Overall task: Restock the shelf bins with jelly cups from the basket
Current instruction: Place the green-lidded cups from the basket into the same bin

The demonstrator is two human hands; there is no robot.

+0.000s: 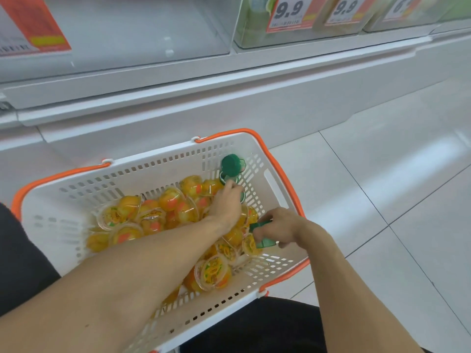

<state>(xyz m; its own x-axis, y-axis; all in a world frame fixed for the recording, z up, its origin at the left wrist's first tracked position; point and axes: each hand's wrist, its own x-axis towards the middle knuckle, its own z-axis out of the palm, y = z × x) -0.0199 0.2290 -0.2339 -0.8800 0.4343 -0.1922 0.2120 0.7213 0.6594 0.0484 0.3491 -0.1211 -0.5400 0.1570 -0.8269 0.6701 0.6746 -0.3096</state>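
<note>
- One basket [163, 164], centre of the frame.
- Two hands: left [227, 203], right [276, 229], both lower right of centre.
- Orange jelly cups [119, 215] in the basket: well over a dozen, too piled to count exactly.
- Two green containers: one [230, 165] upright, one [263, 242] by the right hand.
- Four price tags along the top: one [33, 24] upper left, three [289, 12] upper right.

A white basket [163, 159] with orange handles is seen above a floor [382, 200] of pale glossy tiles; whether it rests on the floor cannot be told. Behind it, a white shelf [229, 80] is placed along the wall. On the shelf, clear bins [142, 29] with price tags [289, 12] are set side by side.
</note>
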